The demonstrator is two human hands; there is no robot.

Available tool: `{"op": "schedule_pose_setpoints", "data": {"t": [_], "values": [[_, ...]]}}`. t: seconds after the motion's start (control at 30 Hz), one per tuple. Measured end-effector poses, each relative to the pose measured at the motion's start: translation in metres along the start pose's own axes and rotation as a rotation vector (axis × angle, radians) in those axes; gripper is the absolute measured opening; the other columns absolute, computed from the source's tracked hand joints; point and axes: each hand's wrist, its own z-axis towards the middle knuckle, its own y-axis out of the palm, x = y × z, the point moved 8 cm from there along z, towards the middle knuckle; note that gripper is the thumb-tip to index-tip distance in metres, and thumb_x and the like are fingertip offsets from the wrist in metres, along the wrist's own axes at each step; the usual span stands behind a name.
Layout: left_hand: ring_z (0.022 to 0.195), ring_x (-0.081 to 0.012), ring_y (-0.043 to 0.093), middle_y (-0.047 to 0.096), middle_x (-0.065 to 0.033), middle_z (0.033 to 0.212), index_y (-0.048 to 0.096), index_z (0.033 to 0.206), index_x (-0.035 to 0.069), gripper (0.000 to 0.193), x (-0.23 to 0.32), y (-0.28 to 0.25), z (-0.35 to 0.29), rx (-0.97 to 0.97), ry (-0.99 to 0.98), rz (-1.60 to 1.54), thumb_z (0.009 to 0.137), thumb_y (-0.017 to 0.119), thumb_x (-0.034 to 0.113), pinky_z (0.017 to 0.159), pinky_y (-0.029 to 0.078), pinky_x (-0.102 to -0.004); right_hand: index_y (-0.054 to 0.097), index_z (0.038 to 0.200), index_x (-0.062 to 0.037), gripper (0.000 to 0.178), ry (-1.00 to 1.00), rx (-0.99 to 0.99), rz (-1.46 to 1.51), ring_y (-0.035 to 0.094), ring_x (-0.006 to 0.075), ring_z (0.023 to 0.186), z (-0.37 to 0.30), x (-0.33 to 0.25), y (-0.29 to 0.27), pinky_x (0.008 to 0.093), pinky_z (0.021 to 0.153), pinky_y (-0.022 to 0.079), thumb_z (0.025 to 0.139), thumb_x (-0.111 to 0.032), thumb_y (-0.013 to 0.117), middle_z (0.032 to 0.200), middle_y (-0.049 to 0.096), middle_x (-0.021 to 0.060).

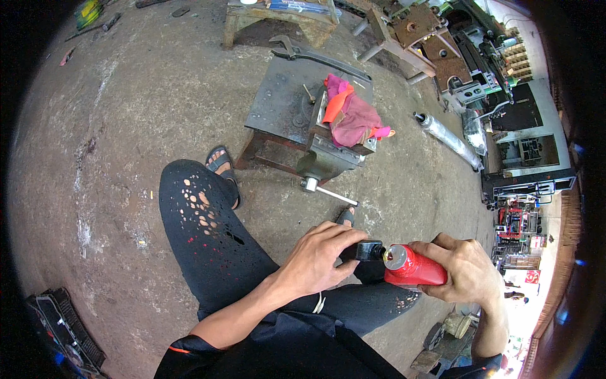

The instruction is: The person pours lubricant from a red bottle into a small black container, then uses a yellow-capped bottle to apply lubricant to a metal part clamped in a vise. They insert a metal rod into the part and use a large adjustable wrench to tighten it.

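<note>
Close in front of my body, my left hand [319, 258] is closed, with its thumb and index finger around a small black block-like piece [368, 250]. A narrow dark neck sticks out of that piece toward the top of a red bottle [418, 266], and whether the two touch I cannot tell. The bottle lies tilted in my right hand [466, 264], whose fingers wrap its far end. Its round top is silvery and faces the black piece. My left hand's other fingers curl over, and their tips are partly hidden.
Ahead stands a metal-topped bench [278, 101] with a vise [325, 158], its handle [338, 194] jutting toward me. Pink and orange cloth [356, 117] covers the jaws. A large adjustable wrench [322, 58] lies behind. A wrapped cylinder [449, 140] and machinery [473, 76] are on the right.
</note>
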Motion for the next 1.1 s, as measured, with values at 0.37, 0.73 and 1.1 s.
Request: {"op": "schedule_pose_setpoints", "data": {"t": [0.37,0.73,1.1], "values": [[0.119,-0.0342,0.068,0.073,-0.0113,0.126,0.070,0.131,0.008,0.050,0.0003,-0.0002,-0.0005,0.012,0.027,0.007,0.082,0.080,0.008,0.105,0.053,-0.0447,0.070,0.136,-0.0165,0.077,0.007,0.043,0.002,0.074,0.0394,0.077,0.0017,0.0001,-0.0014,0.0467,0.073,0.061,0.062,-0.024,0.090,0.093,0.072,0.0148],[0.119,-0.0342,0.067,0.073,-0.0117,0.126,0.070,0.131,0.008,0.050,-0.0004,0.0007,-0.0007,-0.002,0.013,0.002,0.083,0.080,0.009,0.105,0.054,-0.0448,0.065,0.141,-0.0177,0.077,-0.016,0.012,-0.003,0.073,0.0394,0.078,0.0007,-0.0001,-0.0010,0.0490,0.073,0.060,0.068,-0.027,0.089,0.092,0.069,0.0141],[0.117,-0.0339,0.067,0.073,-0.0118,0.125,0.070,0.131,0.007,0.049,-0.0004,0.0012,-0.0003,-0.010,0.009,0.000,0.083,0.081,0.009,0.105,0.054,-0.0446,0.070,0.135,-0.0151,0.076,0.012,0.021,-0.003,0.075,0.0396,0.077,0.0018,0.0012,-0.0023,0.0465,0.072,0.061,0.062,-0.024,0.090,0.092,0.072,0.0154]]}}
